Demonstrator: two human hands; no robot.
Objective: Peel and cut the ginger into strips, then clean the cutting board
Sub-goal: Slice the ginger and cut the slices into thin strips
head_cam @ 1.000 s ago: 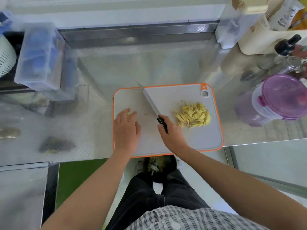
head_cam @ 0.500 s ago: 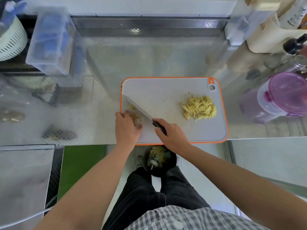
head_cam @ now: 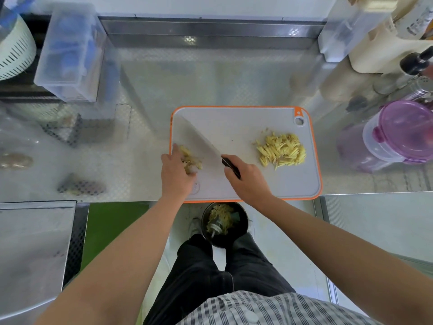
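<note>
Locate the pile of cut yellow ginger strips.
In the head view, the pile of cut yellow ginger strips lies on the right half of the orange-rimmed grey cutting board, right of the right hand gripping the black-handled knife.

Kitchen: steel counter (head_cam: 210,85), cutting board (head_cam: 234,123).

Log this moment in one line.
left hand: holds ginger scraps | right hand: grips knife | ginger strips: piled on cutting board

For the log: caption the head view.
Left hand grips ginger scraps beside knife in right hand; ginger strips piled on cutting board.
</note>
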